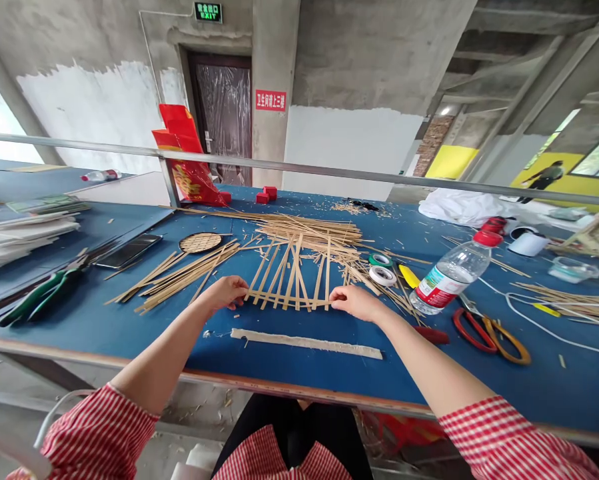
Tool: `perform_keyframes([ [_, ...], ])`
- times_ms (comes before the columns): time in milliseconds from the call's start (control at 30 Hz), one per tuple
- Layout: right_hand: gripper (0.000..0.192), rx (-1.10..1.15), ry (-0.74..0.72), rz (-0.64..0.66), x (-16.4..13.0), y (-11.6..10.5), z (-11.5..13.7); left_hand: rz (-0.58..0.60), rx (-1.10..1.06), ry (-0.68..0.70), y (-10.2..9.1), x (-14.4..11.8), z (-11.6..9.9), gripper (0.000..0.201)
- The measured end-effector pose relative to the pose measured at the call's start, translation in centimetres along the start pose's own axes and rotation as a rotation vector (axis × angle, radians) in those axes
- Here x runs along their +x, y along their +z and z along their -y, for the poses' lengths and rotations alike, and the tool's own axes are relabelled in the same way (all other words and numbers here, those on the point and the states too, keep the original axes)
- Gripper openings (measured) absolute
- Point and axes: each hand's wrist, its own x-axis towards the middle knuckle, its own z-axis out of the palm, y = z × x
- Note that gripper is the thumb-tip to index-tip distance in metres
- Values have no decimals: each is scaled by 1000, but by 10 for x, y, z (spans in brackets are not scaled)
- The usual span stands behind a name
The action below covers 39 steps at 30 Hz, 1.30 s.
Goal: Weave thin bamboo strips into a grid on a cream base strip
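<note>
Several thin bamboo strips (295, 267) stand side by side, some crossing, on the blue table. One crosswise bamboo strip (288, 301) runs through them near their lower ends. My left hand (228, 292) pinches the left end of this crosswise strip. Its right end is between the fingers of my right hand (355, 301). A flat pale strip (306, 343) with frayed edges lies just in front, nearer the table edge. Behind the woven piece is a pile of loose bamboo strips (309, 230).
Left are more bamboo strips (179, 277), a round woven disc (200, 243), a phone (129, 251) and green-handled pliers (44, 290). Right are tape rolls (382, 275), a water bottle (454, 273) and scissors (494, 337). A metal rail (299, 168) crosses behind.
</note>
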Motion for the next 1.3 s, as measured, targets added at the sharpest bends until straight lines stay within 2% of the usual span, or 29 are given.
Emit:
perform_keyframes([
  [67, 18, -32, -6, -51, -5, 2, 0, -114, 119, 46, -4, -6, -3, 17],
  [133, 25, -91, -28, -187, -17, 3, -1, -235, 211, 108, -6, -21, -6, 17],
  [200, 28, -125, -61, -335, -36, 7, -2, -303, 281, 182, 0, -41, -11, 18],
  [233, 27, -117, -77, -376, -47, 10, -3, -306, 323, 237, 7, -52, -14, 17],
  [267, 25, -88, -86, -379, -58, 14, -5, -300, 443, 364, 16, -63, -16, 18],
  [333, 23, -41, -85, -362, -81, 25, -9, -173, 589, 577, 43, -81, -20, 20],
  [400, 22, -34, -63, -353, -98, 38, -12, -70, 670, 646, 72, -91, -23, 24],
  [500, 21, -80, -35, -329, -110, 50, -15, -46, 747, 648, 105, -93, -26, 28],
  [600, 17, -136, -39, -310, -109, 52, -13, -59, 804, 612, 118, -88, -27, 21],
  [733, 14, -184, -43, -294, -105, 49, -8, -65, 821, 599, 120, -85, -28, 18],
  [967, 21, -150, -106, -411, -123, 63, -8, -127, 848, 652, 122, -97, -25, 23],
  [1100, 30, -57, -105, -417, -134, 68, -13, -301, 777, 659, 121, -100, -27, 20],
  [1167, 39, 79, -48, -433, -135, 67, -17, -361, 736, 663, 123, -97, -33, 30],
  [1233, 43, 185, 5, -486, -133, 67, -21, -319, 702, 688, 130, -93, -41, 39],
  [1300, 41, 180, 6, -562, -130, 67, -24, -190, 692, 745, 141, -88, -50, 38],
])
